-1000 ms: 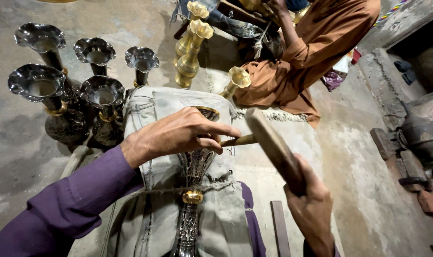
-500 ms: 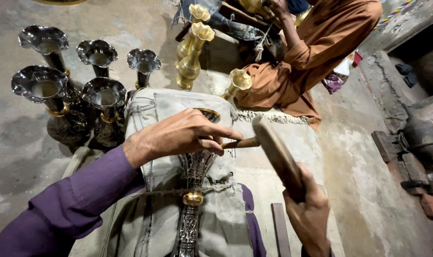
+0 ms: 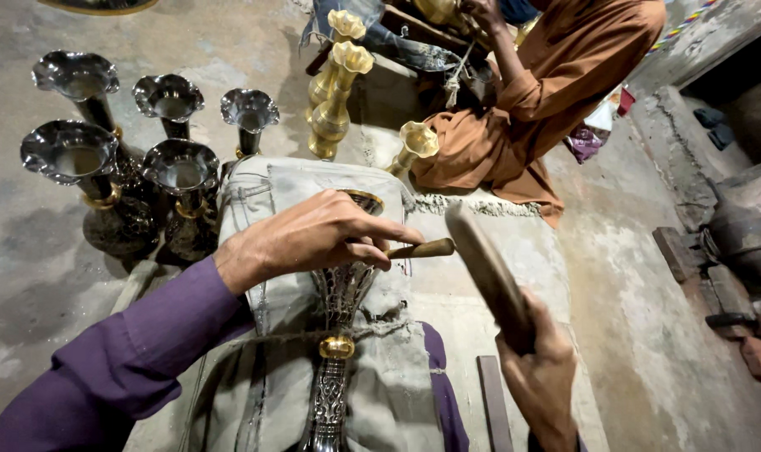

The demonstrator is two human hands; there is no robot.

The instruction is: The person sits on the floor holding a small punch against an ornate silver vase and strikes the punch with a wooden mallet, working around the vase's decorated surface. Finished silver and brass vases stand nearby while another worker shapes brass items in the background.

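A silver engraved vase [image 3: 337, 335] with a brass ring lies on grey cloth [image 3: 297, 209] in front of me. My left hand [image 3: 313, 238], in a purple sleeve, grips a short wooden-handled chisel [image 3: 421, 249] whose tip rests on the vase. To the right, my right hand [image 3: 541, 368] holds a flat wooden mallet [image 3: 488, 272], raised and tilted just right of the chisel's end.
Several dark silver fluted vases [image 3: 113, 176] stand on the concrete floor at the left. Brass vases [image 3: 334, 92] stand behind the cloth. A person in orange clothes [image 3: 556, 100] sits at the back right. Bricks and metal parts [image 3: 732, 285] lie at the far right.
The mallet in my right hand has shifted slightly up and to the right of the chisel end. My left hand stays on the chisel over the vase.
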